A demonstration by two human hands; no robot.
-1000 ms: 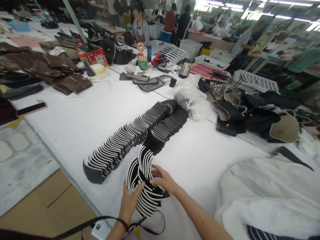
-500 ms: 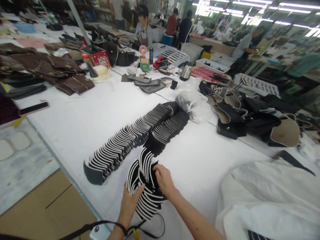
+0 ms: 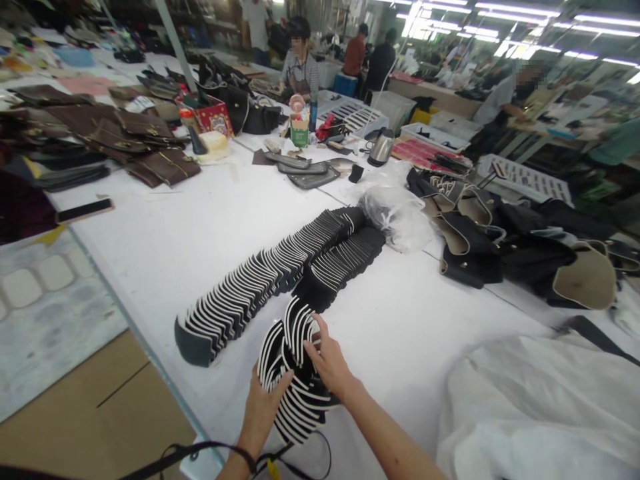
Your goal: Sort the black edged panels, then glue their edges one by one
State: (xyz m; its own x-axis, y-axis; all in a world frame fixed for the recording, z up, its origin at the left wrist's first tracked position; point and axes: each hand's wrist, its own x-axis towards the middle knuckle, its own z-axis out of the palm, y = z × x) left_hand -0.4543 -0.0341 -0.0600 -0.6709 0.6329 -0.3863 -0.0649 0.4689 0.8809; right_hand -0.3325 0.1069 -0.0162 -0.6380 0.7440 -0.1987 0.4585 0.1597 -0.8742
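Observation:
A loose heap of curved black pieces with white edges (image 3: 303, 410) lies at the front of the white table. My left hand (image 3: 263, 403) is wrapped round the left side of the heap, thumb on top. My right hand (image 3: 327, 360) grips a small stack of the black pieces (image 3: 299, 321) at the heap's upper right, fingers bent over its edge. Just beyond, a long row of overlapping black pieces (image 3: 250, 287) runs diagonally away. A shorter row (image 3: 345, 260) lies against its right side.
Crumpled clear plastic (image 3: 397, 213) touches the rows' far end. Black bags (image 3: 500, 247) lie to the right, above a white cloth sack (image 3: 530, 413). Brown leather bags (image 3: 145, 143), a phone (image 3: 85, 211) and a metal kettle (image 3: 381, 147) stand further off. A black strap (image 3: 215, 445) crosses the front edge.
My right hand's fingers have shifted their hold on the small stack, now spread further along its edge. My left hand stays on the heap. The whole view has shifted slightly.

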